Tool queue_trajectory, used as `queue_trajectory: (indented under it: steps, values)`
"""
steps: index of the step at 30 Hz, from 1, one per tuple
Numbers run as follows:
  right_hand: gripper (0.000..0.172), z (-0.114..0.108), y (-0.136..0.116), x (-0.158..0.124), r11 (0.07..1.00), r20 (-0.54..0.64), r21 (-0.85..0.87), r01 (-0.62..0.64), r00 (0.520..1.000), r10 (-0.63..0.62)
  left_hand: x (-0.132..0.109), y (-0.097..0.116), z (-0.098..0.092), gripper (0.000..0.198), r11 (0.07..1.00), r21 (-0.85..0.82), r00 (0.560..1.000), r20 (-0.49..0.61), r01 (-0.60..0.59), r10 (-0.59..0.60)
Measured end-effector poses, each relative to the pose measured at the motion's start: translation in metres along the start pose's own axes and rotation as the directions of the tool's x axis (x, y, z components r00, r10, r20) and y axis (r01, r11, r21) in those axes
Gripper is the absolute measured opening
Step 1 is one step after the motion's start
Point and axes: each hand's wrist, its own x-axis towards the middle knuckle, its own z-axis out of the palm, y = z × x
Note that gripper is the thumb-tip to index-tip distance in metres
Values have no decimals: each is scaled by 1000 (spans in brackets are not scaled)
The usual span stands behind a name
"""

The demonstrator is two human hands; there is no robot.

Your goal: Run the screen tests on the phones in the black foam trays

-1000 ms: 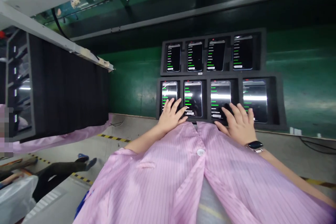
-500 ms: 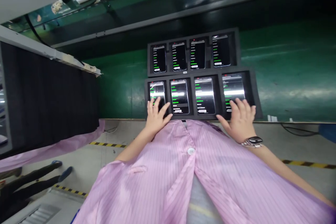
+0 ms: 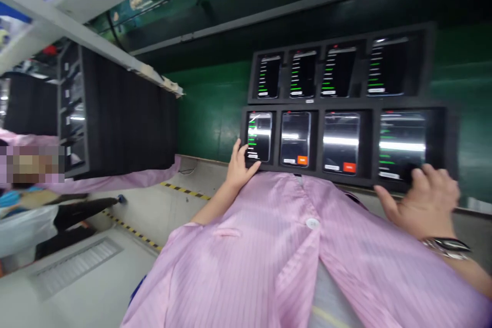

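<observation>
Two black foam trays lie one behind the other on the green bench, each with several smartphones in its slots. My left hand (image 3: 240, 168) rests at the near left corner of the front tray (image 3: 374, 143), fingers apart, beside the leftmost phone (image 3: 260, 136). Over the tray's near right corner is my right hand (image 3: 426, 202), slightly blurred, thumb spread away, close to the rightmost phone (image 3: 402, 138). The two middle phones, the left one (image 3: 295, 138) and the right one (image 3: 341, 141), show an orange button on dark screens. The back tray's (image 3: 252, 79) phones show green and white text lines.
Left of the trays stands a black-covered rack (image 3: 130, 113) below a pale metal rail (image 3: 142, 69). A raised ledge (image 3: 230, 23) runs along the back of the green bench (image 3: 203, 118). At far left another person (image 3: 31, 205) is partly visible.
The view has swung left, so the trays appear further right. My left hand has moved off the leftmost screen to the tray's edge. The two middle phones changed from text lists to orange-button screens.
</observation>
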Motion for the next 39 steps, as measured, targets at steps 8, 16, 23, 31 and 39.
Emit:
queue_trajectory:
  steps: [8, 16, 23, 31, 39]
  values:
    - [85, -1, -5, 5, 999, -37, 33, 35, 999, -33, 0, -7, -2, 66, 1000, 25, 999, 44, 8, -9]
    - [68, -1, -10, 3, 998, 18, 28, -58, 998, 57, 1, -8, -3, 52, 999, 37, 995, 101, 15, -18]
    - [84, 3, -11, 4, 997, -15, 33, -65, 998, 66, -1, -10, -1, 61, 999, 49, 998, 54, 7, -10]
    - [85, -15, -10, 31, 975, 51, 135, -178, 984, 172, 12, -1, -16, 68, 998, 56, 997, 70, 14, -18]
    - [73, -30, -9, 95, 817, 251, 312, -485, 871, 422, 113, -9, -33, 58, 980, 184, 995, 51, 80, -91]
